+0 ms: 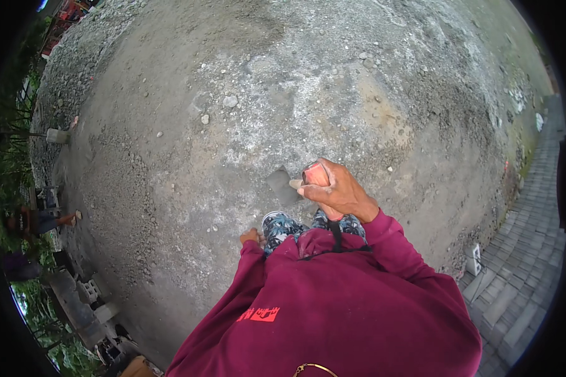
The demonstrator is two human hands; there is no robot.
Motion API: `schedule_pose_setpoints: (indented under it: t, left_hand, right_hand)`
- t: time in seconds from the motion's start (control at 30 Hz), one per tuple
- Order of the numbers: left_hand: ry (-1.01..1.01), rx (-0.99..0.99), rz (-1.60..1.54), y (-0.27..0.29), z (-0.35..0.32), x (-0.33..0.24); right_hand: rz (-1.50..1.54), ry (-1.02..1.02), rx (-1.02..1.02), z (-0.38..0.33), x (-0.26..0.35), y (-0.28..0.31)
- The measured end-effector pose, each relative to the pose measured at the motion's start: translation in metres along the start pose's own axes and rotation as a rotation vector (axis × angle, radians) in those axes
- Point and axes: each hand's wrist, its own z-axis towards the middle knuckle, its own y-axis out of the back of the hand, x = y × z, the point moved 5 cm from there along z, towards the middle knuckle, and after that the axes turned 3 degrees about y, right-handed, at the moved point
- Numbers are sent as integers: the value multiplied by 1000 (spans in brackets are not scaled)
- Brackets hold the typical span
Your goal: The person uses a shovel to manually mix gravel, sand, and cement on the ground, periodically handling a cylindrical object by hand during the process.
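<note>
Your right hand is clenched around the trowel, your left hand hangs loosely curled, so lowering the blade to the gravel ground seems next.

Gravelly ground with scattered stones

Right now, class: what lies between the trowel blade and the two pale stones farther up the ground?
In the head view, only bare, compacted gravelly ground separates the trowel blade from the pale stones.
</note>
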Motion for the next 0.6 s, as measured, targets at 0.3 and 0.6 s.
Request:
schedule_pose_setpoints:
  t: [0.3, 0.6]
  left_hand:
    - [-174, 228, 255, 37, 104, -138]
    - [-354, 419, 691, 68, 119, -217]
  right_hand:
    - [48, -114, -300, 10, 43, -47]
    - [97, -158, -224, -4, 115, -220]
